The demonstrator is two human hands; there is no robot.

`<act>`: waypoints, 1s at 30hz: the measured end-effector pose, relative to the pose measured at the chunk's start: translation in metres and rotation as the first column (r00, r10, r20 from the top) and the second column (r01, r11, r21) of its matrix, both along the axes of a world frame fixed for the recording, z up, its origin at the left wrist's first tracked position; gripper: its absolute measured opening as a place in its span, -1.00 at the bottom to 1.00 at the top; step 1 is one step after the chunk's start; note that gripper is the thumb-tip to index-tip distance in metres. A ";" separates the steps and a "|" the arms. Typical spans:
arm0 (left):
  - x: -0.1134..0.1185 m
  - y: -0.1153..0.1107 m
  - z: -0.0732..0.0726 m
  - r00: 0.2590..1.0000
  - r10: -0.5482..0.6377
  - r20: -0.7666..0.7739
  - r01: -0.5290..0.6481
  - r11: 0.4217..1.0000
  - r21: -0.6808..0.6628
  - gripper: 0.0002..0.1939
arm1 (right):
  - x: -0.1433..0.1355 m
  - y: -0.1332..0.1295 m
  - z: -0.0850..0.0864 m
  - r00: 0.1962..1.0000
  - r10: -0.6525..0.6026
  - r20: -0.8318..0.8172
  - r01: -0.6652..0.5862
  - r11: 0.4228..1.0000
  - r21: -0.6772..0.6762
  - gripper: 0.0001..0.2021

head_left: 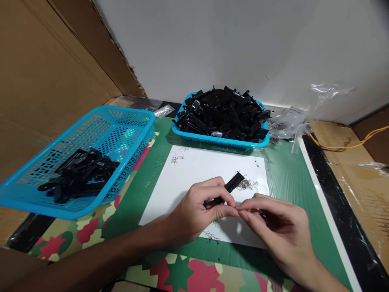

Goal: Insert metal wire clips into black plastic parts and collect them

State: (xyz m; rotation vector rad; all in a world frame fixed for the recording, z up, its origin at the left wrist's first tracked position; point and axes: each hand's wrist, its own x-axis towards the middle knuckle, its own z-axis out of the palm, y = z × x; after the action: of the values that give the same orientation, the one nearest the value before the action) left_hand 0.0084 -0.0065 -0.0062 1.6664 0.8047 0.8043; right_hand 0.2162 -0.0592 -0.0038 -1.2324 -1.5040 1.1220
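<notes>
My left hand (209,200) is wrapped round a narrow black plastic part (233,182), whose far end sticks out past the fingers. Thumb and forefinger of my right hand (276,223) are pinched together against the left fingertips; whatever lies between them is hidden or too small to make out. Both hands are above a white sheet (161,188). Just beyond the black part lies a pile of tiny thin wire pieces (245,184), perhaps small springs. More of these pieces are scattered at the sheet's far left corner and near edge.
At the back, a blue basket (219,141) is heaped with black plastic parts (225,111). Another blue basket (133,162) on the left holds fewer black parts (82,174). Clear plastic bags (288,119) and a yellow wire (361,142) are at the right, near cardboard (343,138).
</notes>
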 end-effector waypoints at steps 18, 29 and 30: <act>-0.011 -0.002 0.008 0.981 -0.108 -0.163 0.087 0.988 -0.131 -0.66 | 0.021 0.019 -0.007 0.927 -0.329 -0.181 0.298 0.937 -0.181 -0.75; -0.008 0.008 -0.009 0.875 -0.119 -0.469 0.334 0.851 0.406 -0.66 | 0.033 0.028 -0.006 0.941 -0.335 -0.042 0.313 0.912 -0.263 -0.71; -0.007 0.009 -0.009 0.865 -0.098 -0.492 0.350 0.820 0.452 -0.68 | 0.034 0.029 -0.006 0.956 -0.294 -0.017 0.277 0.916 -0.291 -0.71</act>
State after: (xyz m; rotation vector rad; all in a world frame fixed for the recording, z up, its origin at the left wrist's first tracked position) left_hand 0.0012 0.0021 -0.0149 2.4634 0.6967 0.4854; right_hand 0.2503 -0.0306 -0.0095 -1.5446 -1.0955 1.1928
